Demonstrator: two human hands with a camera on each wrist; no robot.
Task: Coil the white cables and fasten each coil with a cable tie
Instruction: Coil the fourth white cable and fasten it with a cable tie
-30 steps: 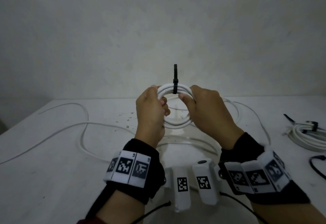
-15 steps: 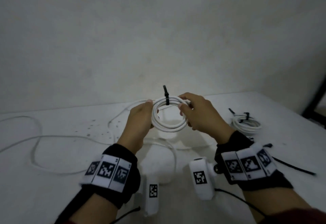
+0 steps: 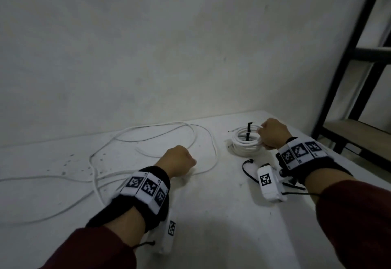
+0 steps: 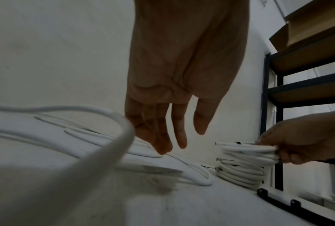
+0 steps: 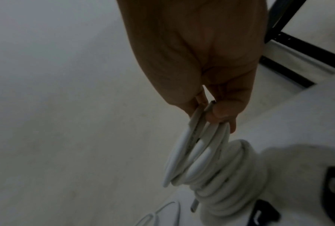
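Two white coils stacked at the far right of the table [image 3: 211, 215]; black shelf frame [image 3: 347, 61] stands beyond.
Right hand [image 3: 273, 136] grips the tied top coil [image 3: 246, 136], its black cable tie [image 3: 249, 128] upright, above the lower coil [image 3: 243, 151]. Left hand [image 3: 177, 160] hangs relaxed, empty, over loose round cable [image 3: 148, 135] looping left. Spare black ties [image 3: 246, 168] lie near.

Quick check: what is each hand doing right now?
Left hand: open, fingers relaxed, holding nothing.
Right hand: grip on the tied white coil, at the stack of coils.
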